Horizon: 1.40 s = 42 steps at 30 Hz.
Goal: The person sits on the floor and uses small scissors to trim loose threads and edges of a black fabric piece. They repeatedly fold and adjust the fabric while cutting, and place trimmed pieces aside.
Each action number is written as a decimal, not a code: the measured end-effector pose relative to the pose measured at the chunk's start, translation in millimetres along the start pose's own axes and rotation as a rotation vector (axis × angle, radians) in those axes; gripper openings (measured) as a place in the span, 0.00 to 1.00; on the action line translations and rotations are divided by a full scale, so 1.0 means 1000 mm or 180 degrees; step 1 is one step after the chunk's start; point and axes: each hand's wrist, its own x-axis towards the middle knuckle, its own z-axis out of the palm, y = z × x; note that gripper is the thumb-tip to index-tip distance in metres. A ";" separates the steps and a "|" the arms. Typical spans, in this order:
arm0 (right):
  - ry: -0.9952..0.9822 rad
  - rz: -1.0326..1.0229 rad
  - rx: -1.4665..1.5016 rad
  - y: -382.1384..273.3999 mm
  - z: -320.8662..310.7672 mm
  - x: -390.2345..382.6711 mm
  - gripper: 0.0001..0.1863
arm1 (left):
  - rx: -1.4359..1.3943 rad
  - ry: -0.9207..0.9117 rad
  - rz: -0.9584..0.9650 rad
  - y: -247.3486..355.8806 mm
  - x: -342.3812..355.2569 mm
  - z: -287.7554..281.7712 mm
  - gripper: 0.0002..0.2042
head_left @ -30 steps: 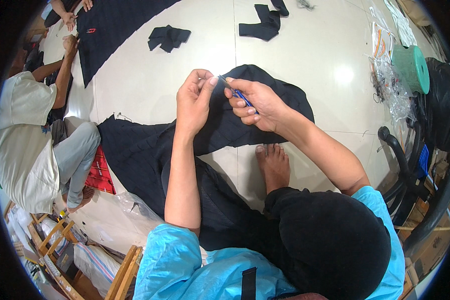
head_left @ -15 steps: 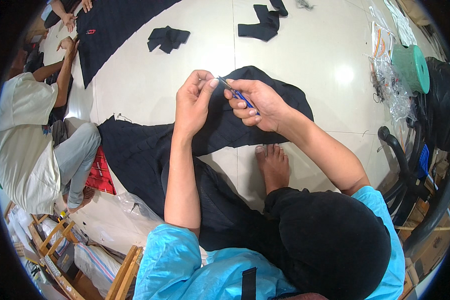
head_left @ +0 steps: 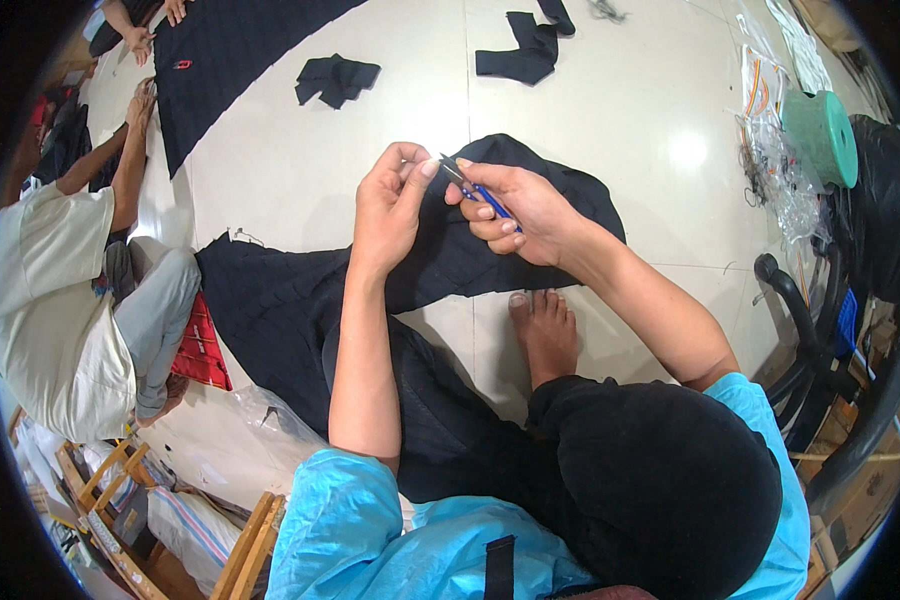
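My right hand [head_left: 523, 215] is closed around a pair of blue-handled thread snips [head_left: 491, 203]. Their blades appear slightly parted and point toward the fingertips of my left hand. My left hand [head_left: 388, 205] is held in a pinch just left of the blades; whatever sits between thumb and forefinger is too small to make out. Beneath both hands a large black cloth [head_left: 280, 277] spreads over the floor and runs back over my leg.
A co-worker in a cream shirt [head_left: 55, 270] sits at left, hands by another black cloth [head_left: 225, 70]. Black scraps [head_left: 338, 80] lie ahead. On the right are a green spool [head_left: 822, 138], clear plastic [head_left: 785, 175] and a black chair base [head_left: 795, 290].
The snips have drawn slightly away from my left fingertips, and their blades look wider apart. At left, the co-worker's arms have shifted along the edge of the far black cloth.
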 end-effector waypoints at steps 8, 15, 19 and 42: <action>-0.0007 -0.0057 -0.0135 0.001 -0.002 -0.002 0.20 | -0.0049 0.0043 -0.0120 -0.001 0.000 -0.004 0.07; -0.0002 -0.0075 -0.0258 0.000 0.001 -0.008 0.20 | -0.0159 -0.0010 0.0052 -0.003 0.000 -0.006 0.07; -0.0068 0.0001 -0.0217 0.000 0.001 -0.013 0.21 | -0.0321 0.0017 0.0228 -0.002 0.001 -0.001 0.07; -0.0053 -0.0147 -0.0387 0.001 0.005 -0.018 0.22 | -0.0679 -0.0082 -0.0065 0.006 -0.004 0.002 0.06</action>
